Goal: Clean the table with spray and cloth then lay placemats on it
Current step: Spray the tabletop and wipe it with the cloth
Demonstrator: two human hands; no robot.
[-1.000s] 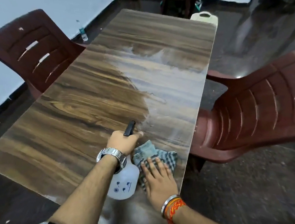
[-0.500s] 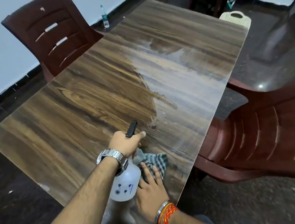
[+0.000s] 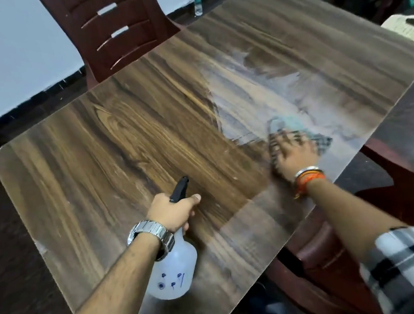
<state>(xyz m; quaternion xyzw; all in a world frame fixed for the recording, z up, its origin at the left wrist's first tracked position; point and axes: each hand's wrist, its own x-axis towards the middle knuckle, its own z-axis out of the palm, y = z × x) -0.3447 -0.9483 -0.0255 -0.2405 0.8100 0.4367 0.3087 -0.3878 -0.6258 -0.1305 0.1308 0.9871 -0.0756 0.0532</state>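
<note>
My left hand (image 3: 172,211) grips the neck of a translucent white spray bottle (image 3: 174,271) with a black nozzle, held over the near part of the wooden table (image 3: 126,140). My right hand (image 3: 294,156) lies flat with fingers spread on a checked cloth (image 3: 298,131), pressing it onto the right side of the table. The hand and cloth are motion-blurred. A pale wet patch spreads across the table's right half around the cloth.
A dark red plastic chair (image 3: 114,30) stands at the table's far left side, another (image 3: 397,207) at the right edge. A small water bottle (image 3: 197,0) stands on the floor by the wall. A cream object (image 3: 410,27) with a handle hole shows past the far right corner.
My right hand has slid the cloth away from the near edge, forward and to the right across the table. The left hand still holds the spray bottle. My view has shifted.
</note>
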